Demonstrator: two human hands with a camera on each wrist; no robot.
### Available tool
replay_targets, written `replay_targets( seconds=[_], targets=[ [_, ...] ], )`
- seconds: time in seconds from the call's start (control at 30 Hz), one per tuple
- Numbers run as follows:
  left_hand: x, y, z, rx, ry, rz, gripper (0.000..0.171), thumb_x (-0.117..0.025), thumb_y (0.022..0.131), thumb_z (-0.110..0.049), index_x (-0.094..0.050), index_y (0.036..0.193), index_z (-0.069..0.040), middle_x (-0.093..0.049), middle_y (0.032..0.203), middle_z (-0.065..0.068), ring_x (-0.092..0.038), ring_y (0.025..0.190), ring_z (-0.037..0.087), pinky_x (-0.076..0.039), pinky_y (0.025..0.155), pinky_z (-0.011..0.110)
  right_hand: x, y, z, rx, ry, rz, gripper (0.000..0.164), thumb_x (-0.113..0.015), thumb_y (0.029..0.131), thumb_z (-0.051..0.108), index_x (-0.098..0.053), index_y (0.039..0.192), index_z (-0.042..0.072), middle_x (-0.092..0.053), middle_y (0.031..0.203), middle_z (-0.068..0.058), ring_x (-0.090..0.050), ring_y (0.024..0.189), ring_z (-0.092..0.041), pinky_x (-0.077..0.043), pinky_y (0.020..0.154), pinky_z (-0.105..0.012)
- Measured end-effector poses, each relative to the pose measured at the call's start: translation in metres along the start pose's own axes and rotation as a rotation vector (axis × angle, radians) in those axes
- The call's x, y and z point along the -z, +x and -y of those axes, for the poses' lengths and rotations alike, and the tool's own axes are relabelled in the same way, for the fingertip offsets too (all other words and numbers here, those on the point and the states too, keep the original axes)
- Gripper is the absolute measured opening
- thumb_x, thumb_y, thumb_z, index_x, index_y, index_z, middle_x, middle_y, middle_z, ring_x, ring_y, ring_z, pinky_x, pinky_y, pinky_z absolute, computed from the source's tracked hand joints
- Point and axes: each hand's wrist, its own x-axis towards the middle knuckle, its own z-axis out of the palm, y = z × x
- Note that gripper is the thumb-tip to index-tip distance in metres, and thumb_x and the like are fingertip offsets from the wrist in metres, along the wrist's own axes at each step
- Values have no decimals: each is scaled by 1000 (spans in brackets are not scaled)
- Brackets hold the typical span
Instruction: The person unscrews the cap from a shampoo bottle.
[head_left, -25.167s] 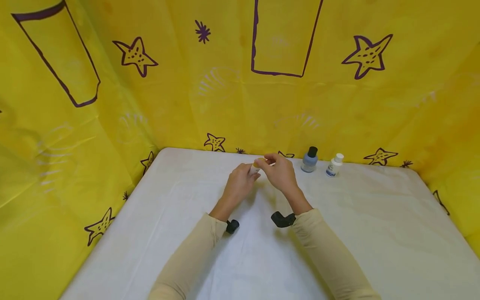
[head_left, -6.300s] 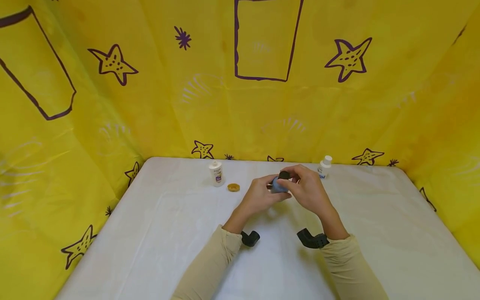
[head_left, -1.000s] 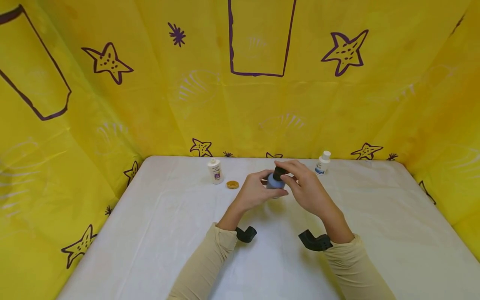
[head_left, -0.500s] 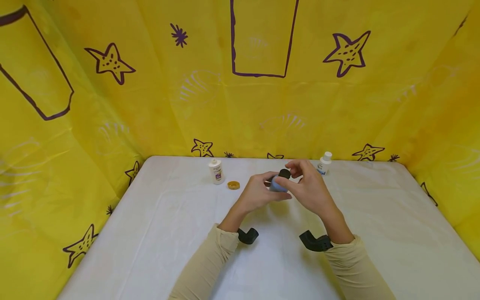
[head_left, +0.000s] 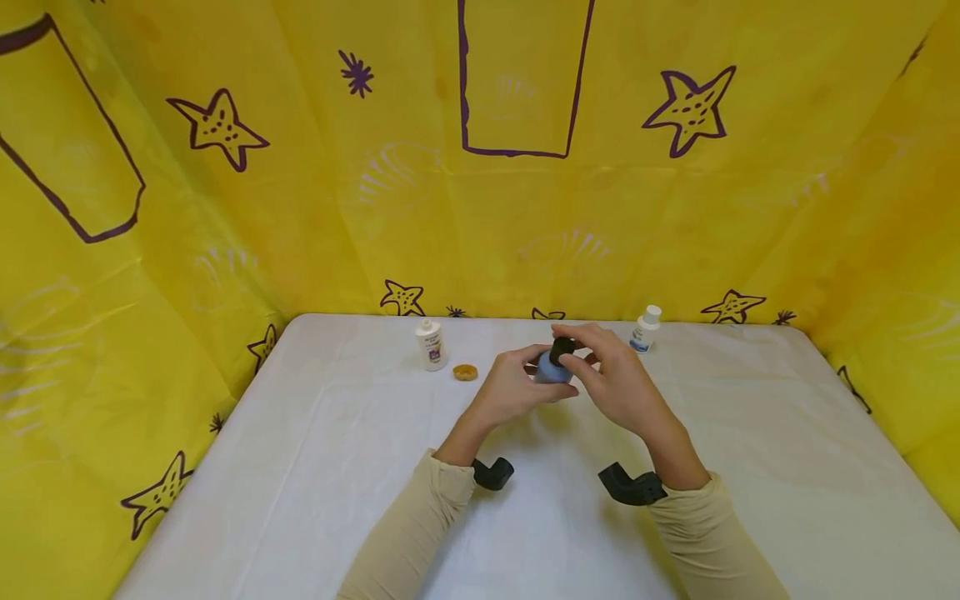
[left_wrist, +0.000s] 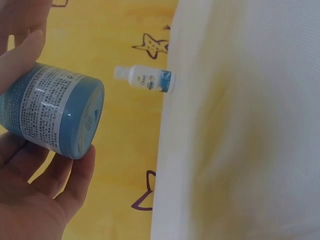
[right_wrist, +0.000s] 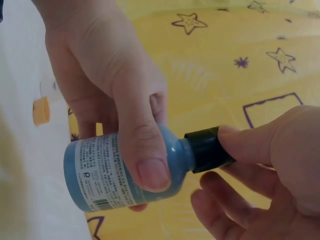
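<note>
My left hand (head_left: 510, 385) holds a blue bottle (head_left: 551, 369) up over the back of the table, thumb on one side and fingers on the other. In the right wrist view the bottle's printed label (right_wrist: 102, 172) shows beside the left thumb. A black cap (right_wrist: 205, 150) sits on its neck, and my right hand (head_left: 611, 375) pinches this cap between thumb and fingers. A thin band of blue neck shows below the cap. The left wrist view shows the bottle's base (left_wrist: 90, 120) tilted to the camera.
An uncapped white bottle (head_left: 431, 346) stands at the back left, an orange cap (head_left: 465, 372) lying beside it. At the back right stands a white-capped bottle (head_left: 645, 332), labelled Dove. A yellow cloth (head_left: 480, 217) hangs behind the white-covered table (head_left: 262, 500).
Earlier both hands were on the orange-capped bottle; it now stands uncapped at left. The blue bottle has left the table. Half a second ago my right fingers were spread off the black cap; now they pinch it.
</note>
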Motion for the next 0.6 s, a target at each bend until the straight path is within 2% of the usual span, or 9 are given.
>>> replay_targets(
  seconds=[0.1,0.23,0.33,0.47,0.6],
  targets=[
    [2,0,1,24,-3,-3,56,-88,78,-43,-69,129,-27,-74,119,-8,-68,105,13,-57,87,31,1,0,1,19,21,40,47,-65,98,6,-57,145,11,-62,141,-11,-62,119,-29,-56,87,-40],
    [2,0,1,-2,-7,-15,52,-88,78,-42,-70,124,-27,-74,116,-6,-67,100,13,-56,83,30,1,0,0,-14,35,48,52,-68,99,15,-52,149,11,-56,148,-11,-60,122,-30,-57,91,-45],
    [0,-1,1,-30,1,-16,46,-88,78,-43,-72,119,-29,-75,110,-8,-66,94,12,-55,78,27,0,0,-2,-79,28,21,56,-73,96,25,-54,146,11,-58,140,-12,-61,117,-28,-56,89,-43],
    [-3,-1,-1,-56,9,6,44,-88,78,-44,-72,117,-33,-74,105,-14,-67,91,7,-56,77,25,0,0,-4,-162,-1,-33,49,-79,91,32,-61,130,8,-61,121,-12,-61,106,-27,-53,84,-39],
    [-4,-2,-3,-69,6,1,41,-89,77,-44,-73,113,-33,-74,102,-15,-67,91,6,-56,79,25,1,0,-4,-175,-19,-59,40,-81,89,32,-64,115,7,-61,111,-11,-61,101,-28,-49,83,-38]
  ],
)
